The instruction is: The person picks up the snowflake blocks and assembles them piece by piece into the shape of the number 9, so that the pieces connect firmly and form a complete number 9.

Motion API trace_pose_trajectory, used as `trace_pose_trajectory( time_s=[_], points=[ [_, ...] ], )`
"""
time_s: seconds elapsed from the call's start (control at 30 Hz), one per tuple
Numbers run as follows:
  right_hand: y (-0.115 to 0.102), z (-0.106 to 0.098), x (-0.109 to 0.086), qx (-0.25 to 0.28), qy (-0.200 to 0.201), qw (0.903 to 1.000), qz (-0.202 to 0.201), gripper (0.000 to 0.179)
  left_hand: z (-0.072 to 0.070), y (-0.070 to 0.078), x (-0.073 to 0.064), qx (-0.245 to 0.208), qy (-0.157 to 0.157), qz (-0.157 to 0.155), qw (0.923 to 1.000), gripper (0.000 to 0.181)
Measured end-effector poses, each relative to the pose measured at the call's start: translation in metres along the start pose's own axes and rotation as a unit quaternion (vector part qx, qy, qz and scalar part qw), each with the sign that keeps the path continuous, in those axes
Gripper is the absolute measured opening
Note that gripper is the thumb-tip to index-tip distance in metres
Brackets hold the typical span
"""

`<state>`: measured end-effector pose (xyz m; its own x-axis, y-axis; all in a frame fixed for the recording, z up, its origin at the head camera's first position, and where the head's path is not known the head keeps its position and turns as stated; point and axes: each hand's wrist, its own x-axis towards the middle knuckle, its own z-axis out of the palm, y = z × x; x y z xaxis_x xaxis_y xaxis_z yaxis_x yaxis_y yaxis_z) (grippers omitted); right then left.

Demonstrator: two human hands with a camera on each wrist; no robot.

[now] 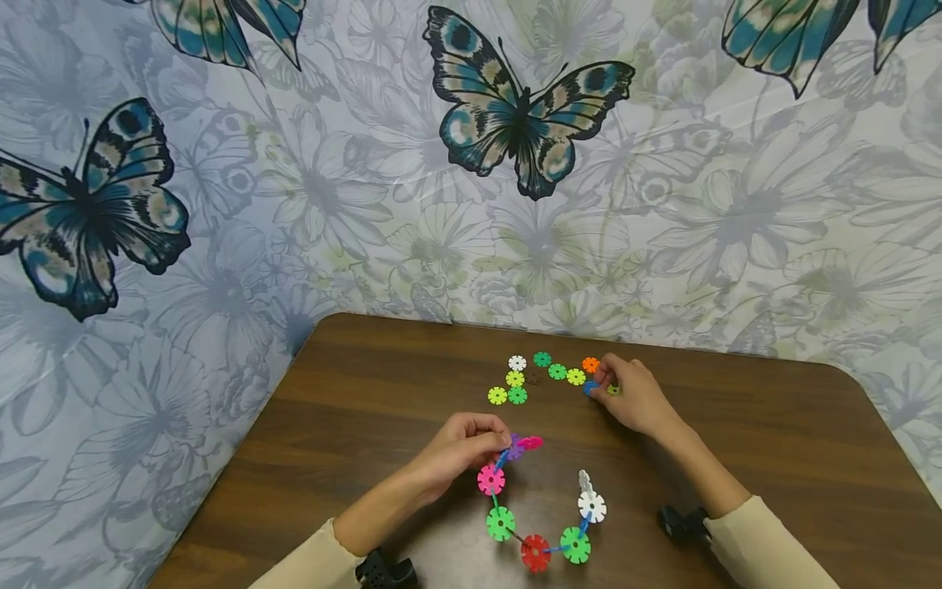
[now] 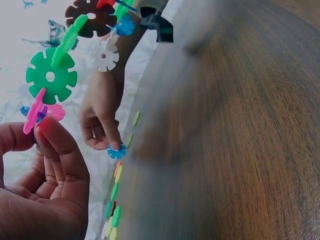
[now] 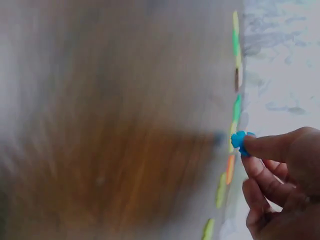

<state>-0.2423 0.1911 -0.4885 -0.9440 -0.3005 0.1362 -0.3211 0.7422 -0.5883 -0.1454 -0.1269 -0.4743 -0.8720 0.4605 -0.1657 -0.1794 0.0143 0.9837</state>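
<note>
My left hand [image 1: 459, 454] pinches one end of a chain of notched plastic discs, near purple and pink pieces [image 1: 530, 442]. The chain curves over the near part of the table through a pink disc [image 1: 491, 480], a red disc [image 1: 536, 554] and green ones, up to a white disc [image 1: 592, 507] at its other end. At the back, my right hand [image 1: 636, 397] pinches a blue notched disc [image 3: 239, 141] between thumb and index finger. In the left wrist view this blue disc [image 2: 117, 151] shows just above the table. Fingers partly cover it in the head view.
Loose discs lie at the back of the brown table [image 1: 368, 384]: a white one [image 1: 518, 362], an orange one [image 1: 591, 365], several green and yellow ones [image 1: 497, 396]. A butterfly-patterned wall covering [image 1: 324, 188] stands behind the table. Each wrist wears a black device [image 1: 683, 523].
</note>
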Motion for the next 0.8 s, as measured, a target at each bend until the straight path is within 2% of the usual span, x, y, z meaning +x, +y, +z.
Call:
trace_pose_trajectory(
  time_s=[0.1,0.17,0.23,0.33,0.4,0.47,0.63,0.8],
  points=[
    [-0.012,0.0,-0.009,0.063,-0.016,0.9978,-0.018,0.016,-0.001,0.0,0.0,-0.002,0.001,0.0,1.0,0.01],
    [-0.021,0.0,-0.016,0.131,-0.045,0.99,-0.023,0.016,-0.001,0.0,-0.001,-0.002,0.001,-0.001,1.0,0.01],
    [-0.029,0.001,-0.024,0.212,-0.081,0.9736,-0.024,0.018,-0.001,0.001,-0.001,-0.003,0.002,-0.002,1.0,0.011],
    [-0.04,0.002,-0.035,0.316,-0.13,0.9393,-0.028,0.02,-0.001,0.002,-0.001,-0.004,0.005,-0.002,1.0,0.011],
    [-0.046,0.002,-0.041,0.358,-0.15,0.921,-0.029,0.02,-0.001,0.002,-0.002,-0.004,0.006,-0.002,1.0,0.011],
    [-0.051,0.002,-0.045,0.385,-0.159,0.9085,-0.027,0.02,0.0,0.003,-0.002,-0.003,0.006,-0.001,1.0,0.012],
    [-0.061,0.003,-0.053,0.421,-0.162,0.8925,-0.015,0.022,0.001,0.003,-0.002,-0.002,0.003,-0.001,1.0,0.014],
    [-0.068,0.005,-0.057,0.42,-0.159,0.8932,-0.014,0.021,0.002,0.004,-0.003,-0.001,0.003,0.0,1.0,0.015]
  ],
)
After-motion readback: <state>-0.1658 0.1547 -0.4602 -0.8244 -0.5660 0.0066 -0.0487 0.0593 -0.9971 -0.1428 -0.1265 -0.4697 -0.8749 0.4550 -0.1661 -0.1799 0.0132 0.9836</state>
